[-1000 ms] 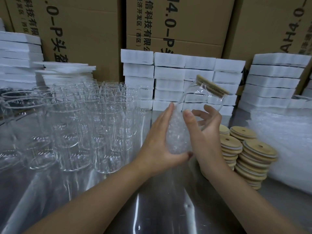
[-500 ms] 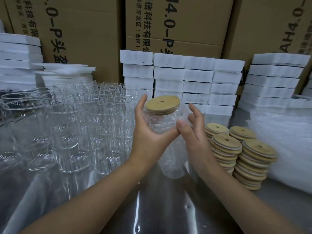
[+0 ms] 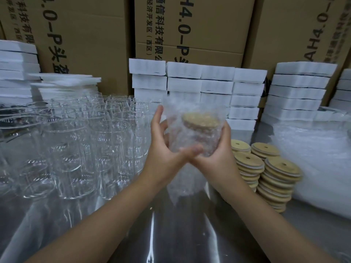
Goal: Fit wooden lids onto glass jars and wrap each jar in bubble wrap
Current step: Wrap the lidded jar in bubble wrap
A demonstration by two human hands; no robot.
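So it all came down to one clear glass jar (image 3: 195,137) held dead centre of the frame with both hands clamped on it. The left hand (image 3: 163,149) was on its left side, fingers pointing up along the wall and the thumb curled across the lower front; the right hand (image 3: 220,154) cupped it from the right and a bit underneath, with most of its fingers hidden behind the jar. Neither hand was nearer, since both were already touching it.

The jar's long axis stood roughly upright with the top tipped a little toward the camera; that's why the round wooden lid (image 3: 201,120) fitted on it showed through the cloudy bubble wrap (image 3: 190,105). The wrap stood up loose above the lid, and another loose tail hung below the hands toward the shiny metal table (image 3: 171,234). I'd guess the next move would be tucking that top flap down and inward over the lid.

Counts:
- Jar in hand: one, with one lid on it.
- Spare wooden lid stacks (image 3: 281,168): four that I could make out, right of centre just beside the right wrist; too many discs to count.
- Bare glass jars (image 3: 76,149): a whole crowd filling the left of the frame, honestly uncountable.
- Spare bubble wrap heap (image 3: 319,158): one, at the right edge.
- Brown cardboard boxes (image 3: 199,25): three across the top.
- White foam blocks (image 3: 247,92): several piles stacked in front of the boxes.
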